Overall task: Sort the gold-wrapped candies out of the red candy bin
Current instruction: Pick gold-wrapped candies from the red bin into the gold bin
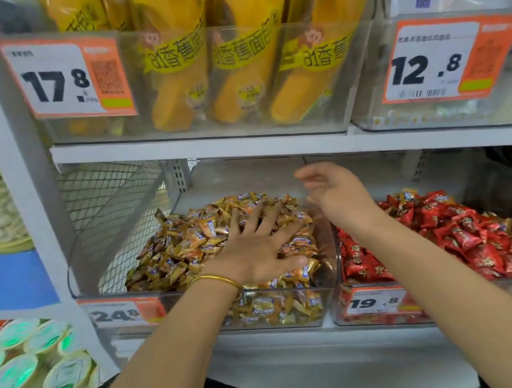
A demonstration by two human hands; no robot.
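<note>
Two clear bins stand side by side on the lower shelf. The left bin (196, 298) holds a heap of gold-wrapped candies (184, 242). The right bin (339, 311) holds red-wrapped candies (461, 235), with a few gold-wrapped ones (409, 194) lying among them at the back and right. My left hand (260, 244), a gold bangle on its wrist, lies flat with spread fingers on the gold heap. My right hand (336, 191) hovers above the divide between the two bins, fingers loose, holding nothing that I can see.
The shelf board above (243, 146) hangs low over both bins. On it stand clear boxes of yellow banana-bread packs (177, 60) with price tags 17.8 and 12.8. A wire mesh panel (107, 203) closes the left side. Round green-lidded tubs (19, 361) sit lower left.
</note>
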